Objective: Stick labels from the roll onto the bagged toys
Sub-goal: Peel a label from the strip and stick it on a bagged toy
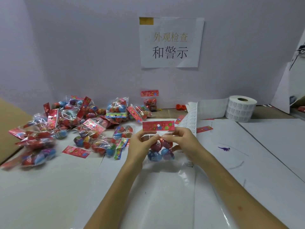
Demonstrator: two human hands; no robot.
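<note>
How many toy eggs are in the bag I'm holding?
4: upper-left red egg, upper-right red egg, lower-left blue egg, lower-right blue egg. The left hand and right hand gripping the bag may hide more.

Straight beyond the fingers point(171, 138), a pale lilac wall point(82, 47) rises from the back of the table. High above them 1 white paper sign point(170, 42) hangs on it. The sign bears 2 lines of Chinese characters, the upper faint gold and the lower black, and has a strip of yellowish tape point(146, 21) at its top left corner. Far left of the fingers another wall point(11, 47) meets the first in a corner. The white tabletop point(49, 187) spreads below and to either side, and a long seam point(264, 146) crosses it to the right. Brown cardboard point(9, 116) lies at the far left edge. Up and right, a white board point(282, 90) stands at a slant. The light is soft and even.
</note>
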